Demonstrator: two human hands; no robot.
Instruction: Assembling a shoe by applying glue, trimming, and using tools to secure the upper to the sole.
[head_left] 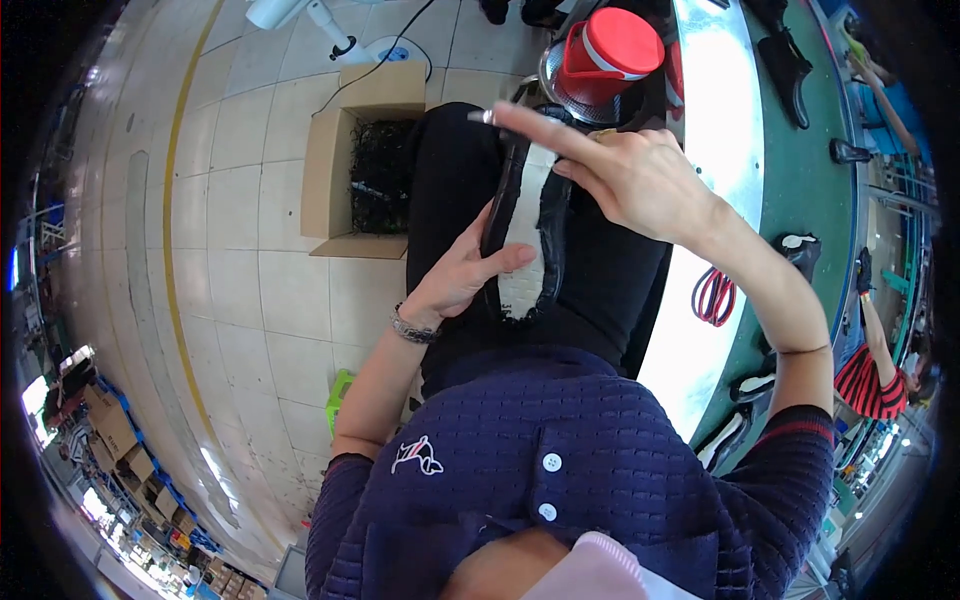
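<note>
A black shoe upper with a pale white sole-side bottom (530, 215) lies over my lap, its underside facing up. My left hand (465, 270) grips it by the heel half, the thumb pressed on the white bottom and the fingers round its left side. Over the far end hovers my right hand (640, 180), index finger stretched out to the left, the other fingers curled and the thumb tip at the shoe's right edge. A small shiny metal piece (482, 117) shows at the index fingertip; the rest of it is hidden.
An open cardboard box (325, 170) of black scraps stands on the floor at left. A red lidded jug (605, 60) stands at the far right. Along my right run a metal bench edge (690, 330) with a red cord coil (714, 297) and a green conveyor (800, 190) bearing black shoes.
</note>
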